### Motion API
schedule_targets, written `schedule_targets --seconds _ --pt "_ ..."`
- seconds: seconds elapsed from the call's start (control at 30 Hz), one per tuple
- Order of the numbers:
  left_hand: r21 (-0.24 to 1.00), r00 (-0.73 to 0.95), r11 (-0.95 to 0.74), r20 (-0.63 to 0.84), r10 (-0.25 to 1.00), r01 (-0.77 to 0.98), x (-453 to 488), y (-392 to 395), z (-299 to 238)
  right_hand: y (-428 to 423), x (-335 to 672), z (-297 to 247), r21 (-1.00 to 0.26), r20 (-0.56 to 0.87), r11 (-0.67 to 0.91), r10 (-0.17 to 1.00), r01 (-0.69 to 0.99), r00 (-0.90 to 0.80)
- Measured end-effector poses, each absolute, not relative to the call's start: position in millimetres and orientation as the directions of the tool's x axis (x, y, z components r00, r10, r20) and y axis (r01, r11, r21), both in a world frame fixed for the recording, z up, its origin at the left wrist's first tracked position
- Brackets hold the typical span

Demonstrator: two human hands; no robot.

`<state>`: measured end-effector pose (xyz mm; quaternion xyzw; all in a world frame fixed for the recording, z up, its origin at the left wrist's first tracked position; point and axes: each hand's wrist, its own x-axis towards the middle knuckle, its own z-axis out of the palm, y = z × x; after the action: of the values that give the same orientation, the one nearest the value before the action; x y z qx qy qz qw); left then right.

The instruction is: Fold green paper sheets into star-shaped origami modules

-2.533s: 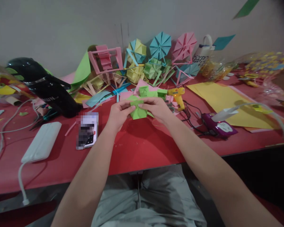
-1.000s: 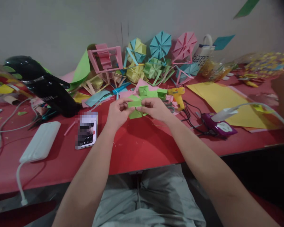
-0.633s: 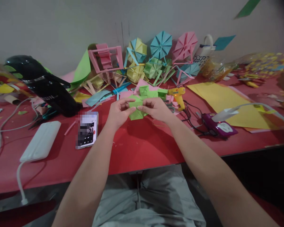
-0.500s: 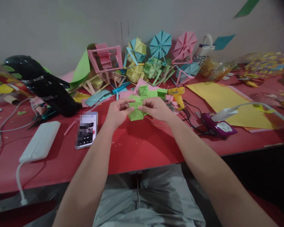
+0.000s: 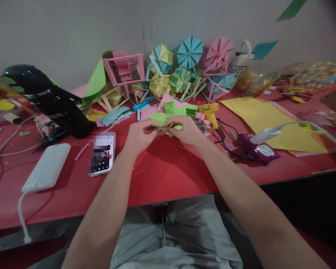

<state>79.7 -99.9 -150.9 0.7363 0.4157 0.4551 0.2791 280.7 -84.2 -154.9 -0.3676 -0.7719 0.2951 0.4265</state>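
Observation:
Between my two hands is a piece of folded green paper (image 5: 162, 128), turned nearly edge-on so that only a thin dark strip of it shows. My left hand (image 5: 142, 136) pinches its left end between thumb and fingers. On the other end, my right hand (image 5: 184, 130) closes in the same way. Just beyond my fingers lie more green paper pieces (image 5: 180, 111), among them a small folded green box shape (image 5: 169, 107), on top of pink paper (image 5: 168, 98).
Folded-paper wheels (image 5: 189, 52) on stands line the wall. A yellow glue gun (image 5: 210, 114) and a purple power socket (image 5: 257, 147) lie right, near yellow sheets (image 5: 271, 123). At left are a phone (image 5: 103, 154), white power bank (image 5: 47, 167) and black hair dryer (image 5: 50, 101).
The green paper was facing me, hanging below my fingertips; now it is tipped nearly edge-on. Both hands have rotated slightly and still grip it.

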Motion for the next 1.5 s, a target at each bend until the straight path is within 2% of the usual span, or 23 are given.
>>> schedule_targets --seconds 0.07,0.13,0.27,0.37,0.47,0.63,0.77,1.03,1.2,1.37,1.5 --pt "0.722 0.268 -0.557 0.488 0.831 0.411 78 -99 -151 -84 280 -158 -0.722 0.475 0.602 0.79 0.34 -0.388" --pt "0.673 0.318 -0.573 0.477 0.82 0.468 77 -99 -151 -83 279 -161 -0.686 0.472 0.626 0.771 0.371 -0.428" --pt "0.619 0.419 -0.501 0.288 0.861 0.605 76 -100 -151 -84 274 -165 -0.63 0.335 0.608 0.773 0.482 -0.538" --pt "0.63 0.444 -0.443 0.169 0.88 0.638 75 -102 -151 -86 274 -164 -0.608 0.221 0.573 0.787 0.549 -0.576" --pt "0.69 0.445 -0.392 0.112 0.889 0.609 70 -101 -152 -86 278 -163 -0.625 0.193 0.584 0.759 0.518 -0.622" --pt "0.722 0.416 -0.37 0.124 0.901 0.585 65 -96 -157 -81 279 -166 -0.628 0.197 0.575 0.77 0.525 -0.608" --pt "0.72 0.322 -0.303 0.116 0.94 0.625 69 -94 -160 -81 275 -168 -0.627 0.186 0.527 0.816 0.574 -0.547" --pt "0.752 0.229 -0.265 0.155 0.961 0.604 75 -94 -168 -81 271 -174 -0.762 0.179 0.441 0.848 0.475 -0.499" --pt "0.733 0.223 -0.269 0.163 0.961 0.624 74 -91 -168 -78 271 -175 -0.719 0.187 0.479 0.831 0.503 -0.524" --pt "0.739 0.26 -0.28 0.146 0.954 0.613 75 -91 -165 -79 276 -171 -0.609 0.235 0.597 0.765 0.523 -0.6" --pt "0.72 0.335 -0.316 0.123 0.934 0.618 72 -91 -160 -79 280 -168 -0.627 0.192 0.585 0.756 0.514 -0.626"
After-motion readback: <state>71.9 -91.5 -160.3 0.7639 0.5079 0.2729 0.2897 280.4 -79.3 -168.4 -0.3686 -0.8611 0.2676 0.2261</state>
